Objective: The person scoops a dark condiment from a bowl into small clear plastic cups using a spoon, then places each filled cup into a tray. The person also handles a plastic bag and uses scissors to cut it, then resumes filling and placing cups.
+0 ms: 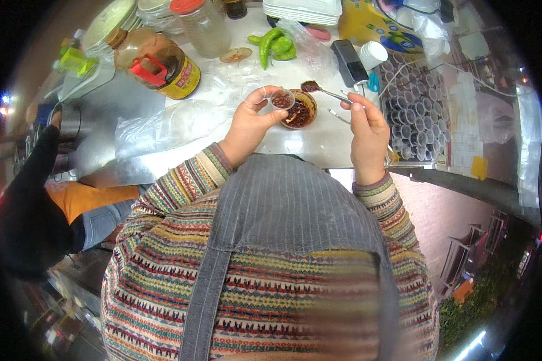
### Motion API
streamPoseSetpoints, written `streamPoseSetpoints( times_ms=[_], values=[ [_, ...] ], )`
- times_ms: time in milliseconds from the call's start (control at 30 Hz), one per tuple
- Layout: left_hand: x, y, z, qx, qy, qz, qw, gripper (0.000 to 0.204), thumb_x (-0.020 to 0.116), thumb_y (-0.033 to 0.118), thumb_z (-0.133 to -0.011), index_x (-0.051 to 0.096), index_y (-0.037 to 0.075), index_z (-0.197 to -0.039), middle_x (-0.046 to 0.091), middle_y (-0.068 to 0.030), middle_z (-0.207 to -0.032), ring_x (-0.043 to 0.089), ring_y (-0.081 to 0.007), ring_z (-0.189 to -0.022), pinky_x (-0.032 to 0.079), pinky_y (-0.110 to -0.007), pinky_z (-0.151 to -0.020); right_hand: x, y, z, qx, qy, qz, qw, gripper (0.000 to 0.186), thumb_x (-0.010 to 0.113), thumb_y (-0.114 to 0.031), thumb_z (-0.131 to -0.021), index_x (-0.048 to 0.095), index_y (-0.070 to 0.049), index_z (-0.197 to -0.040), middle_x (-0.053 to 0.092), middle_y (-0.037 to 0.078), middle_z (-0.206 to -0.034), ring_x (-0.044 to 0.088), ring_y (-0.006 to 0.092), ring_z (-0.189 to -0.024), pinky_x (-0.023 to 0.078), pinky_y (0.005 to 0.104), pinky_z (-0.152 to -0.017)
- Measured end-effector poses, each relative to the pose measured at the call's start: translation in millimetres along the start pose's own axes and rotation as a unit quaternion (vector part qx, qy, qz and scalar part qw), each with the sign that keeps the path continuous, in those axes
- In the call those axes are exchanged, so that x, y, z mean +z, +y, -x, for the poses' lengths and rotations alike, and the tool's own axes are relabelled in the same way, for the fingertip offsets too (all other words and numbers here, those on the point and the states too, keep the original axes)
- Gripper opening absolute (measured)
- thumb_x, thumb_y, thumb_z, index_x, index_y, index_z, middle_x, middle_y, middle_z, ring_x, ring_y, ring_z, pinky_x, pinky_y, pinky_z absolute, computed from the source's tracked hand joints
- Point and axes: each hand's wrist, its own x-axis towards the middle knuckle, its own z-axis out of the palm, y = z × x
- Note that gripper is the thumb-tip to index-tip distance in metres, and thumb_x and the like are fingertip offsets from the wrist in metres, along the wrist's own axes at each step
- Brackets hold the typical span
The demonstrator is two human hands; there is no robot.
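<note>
My left hand (251,125) is closed round a small clear plastic cup (283,100) with dark red sauce in it. Just beside and partly behind that cup is a bowl (310,123) of dark, oily chili sauce, standing on the white table. Between thumb and fingers of my right hand (368,127) is the handle of a metal spoon (331,94). A lump of dark red sauce sits on the spoon's head, which is above the far right edge of the bowl, apart from the cup.
Many small filled cups (418,114) fill a tray at right. A black box (349,63) and white cups (373,54) stand nearby. Green peppers (274,45), a glass jar (202,30) and a red-handled jug (156,63) are farther back. Plastic bags (162,127) lie left; another person's sleeve (27,186) shows.
</note>
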Motion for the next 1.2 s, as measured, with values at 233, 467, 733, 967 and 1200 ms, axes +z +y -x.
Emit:
streamPoseSetpoints(
  times_ms=[233, 467, 733, 967, 1200],
  values=[
    [-2.3, 6.6, 5.3, -0.003, -0.009, 0.074, 0.997, 0.044, 0.064, 0.001, -0.080, 0.047, 0.002, -0.120, 0.055, -0.0068, -0.113, 0.051, -0.0152, -0.107, 0.040, -0.030, -0.094, 1.5, 56.3, -8.0, 0.076, -0.074, 0.222, 0.969, 0.022, 0.061, -0.013, -0.082, 0.065, -0.009, -0.103, 0.064, 0.011, -0.088, 0.058, 0.0146, -0.072, 0.045, 0.0224, -0.070],
    [0.7, 20.8, 6.6, 0.004, -0.040, 0.128, 0.991, 0.043, 0.061, -0.002, -0.081, 0.046, 0.001, -0.121, 0.056, -0.0071, -0.113, 0.052, -0.0162, -0.107, 0.043, -0.030, -0.093, 18.1, 8.1, -11.0, -0.148, -0.172, 0.254, 0.940, 0.038, 0.070, -0.020, -0.075, 0.060, -0.006, -0.109, 0.054, 0.012, -0.099, 0.058, 0.0198, -0.079, 0.048, 0.0288, -0.069],
    [7.1, 28.1, 11.7, 0.003, -0.067, 0.096, 0.993, 0.038, 0.056, -0.003, -0.084, 0.045, -0.001, -0.121, 0.057, -0.0089, -0.112, 0.055, -0.0154, -0.104, 0.044, -0.029, -0.092, 46.3, -25.0, -6.7, -0.119, -0.203, 0.238, 0.942, 0.036, 0.072, -0.012, -0.072, 0.060, -0.005, -0.106, 0.053, 0.007, -0.089, 0.057, 0.0134, -0.071, 0.048, 0.0254, -0.064],
    [6.4, 27.8, 14.8, -0.023, -0.050, 0.059, 0.997, 0.031, 0.053, 0.003, -0.088, 0.048, -0.001, -0.119, 0.058, -0.0091, -0.111, 0.058, -0.0136, -0.098, 0.047, -0.026, -0.087, 40.3, -21.0, -9.2, -0.152, -0.215, 0.244, 0.933, 0.035, 0.072, -0.011, -0.072, 0.060, -0.006, -0.104, 0.054, 0.007, -0.087, 0.057, 0.0145, -0.071, 0.048, 0.0251, -0.064],
    [-7.7, 41.1, 16.0, -0.203, -0.067, 0.232, 0.949, 0.028, 0.052, 0.022, -0.092, 0.052, 0.004, -0.114, 0.055, -0.0072, -0.116, 0.056, -0.0166, -0.102, 0.047, -0.031, -0.089, 35.2, -20.2, -12.6, -0.125, -0.276, 0.241, 0.922, 0.036, 0.071, -0.008, -0.071, 0.059, -0.006, -0.105, 0.057, 0.007, -0.090, 0.058, 0.0150, -0.072, 0.049, 0.0264, -0.064]
  ],
)
